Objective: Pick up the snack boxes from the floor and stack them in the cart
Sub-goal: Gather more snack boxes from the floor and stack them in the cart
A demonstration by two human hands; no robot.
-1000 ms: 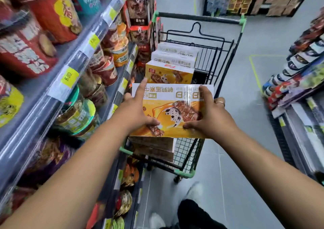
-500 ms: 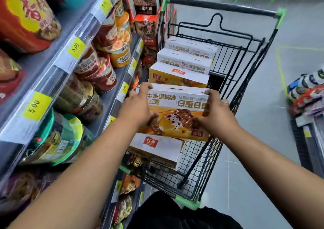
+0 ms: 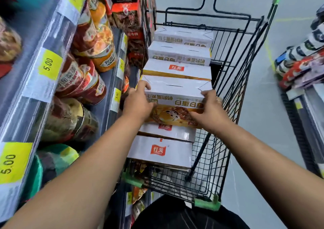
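I hold an orange and white snack box [image 3: 175, 95] with both hands over the black wire cart [image 3: 233, 81]. My left hand [image 3: 138, 102] grips its left side and my right hand [image 3: 210, 109] grips its right side. The box rests on or just above two white boxes with red logos [image 3: 159, 150] at the near end of the cart. Beyond it, three more boxes [image 3: 178, 53] stand in a row toward the cart's far end.
A shelf [image 3: 52, 57] with cup noodles and yellow 5.00 price tags runs close along the cart's left side. Packaged goods [image 3: 301, 60] sit on a low display at the right. Grey floor [image 3: 259, 123] lies between the cart and that display.
Both hands have carried the box forward and down into the cart, onto the stack at its near end. The view has moved closer to the cart.
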